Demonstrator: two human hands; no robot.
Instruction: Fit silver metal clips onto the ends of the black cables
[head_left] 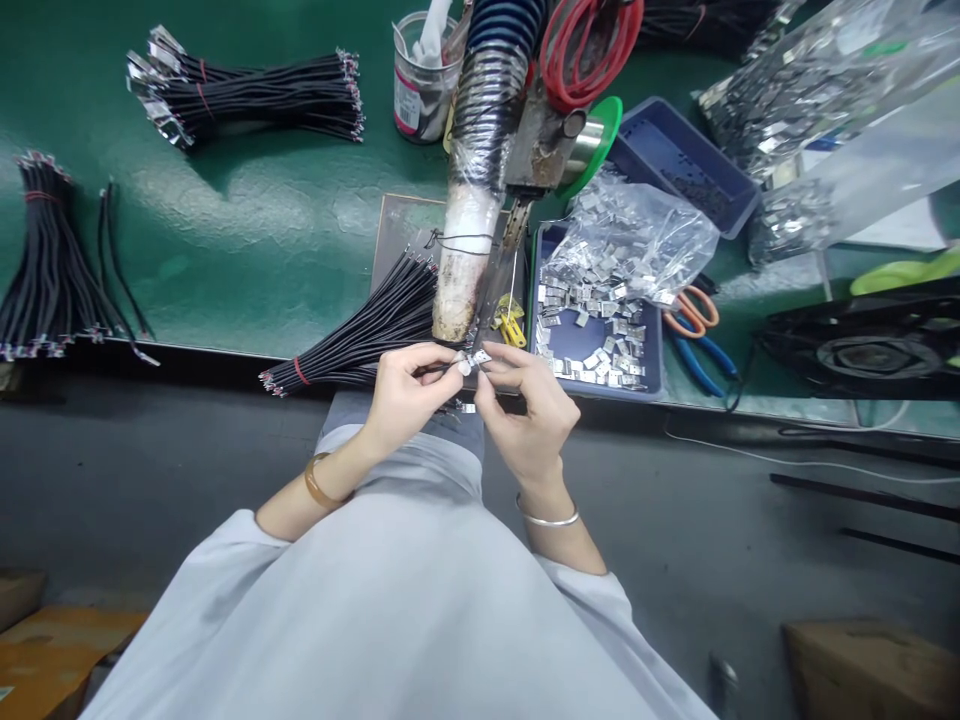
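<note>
At the table's front edge, a small silver metal connector (pixel 480 357) sits between my two hands. My left hand (pixel 405 395) pinches it from the left with thumb and forefinger. My right hand (pixel 531 408) closes its fingertips on the connector's right side. Whether a cable is attached to it is hidden by the fingers. Just beyond my left hand lies a bundle of black cables (pixel 375 325), tied with a red band. Beside my right hand, a blue tray (pixel 654 350) holds many loose metal connectors (pixel 592 300) and a clear plastic bag (pixel 652 235).
A fume duct (pixel 461 250) and a soldering stand with a solder spool (pixel 596 150) rise in front of my hands. More cable bundles (pixel 255 95) lie at the left. Orange-handled scissors (pixel 691 310), blue-handled pliers (pixel 697 365) and a black fan (pixel 862 345) are at the right.
</note>
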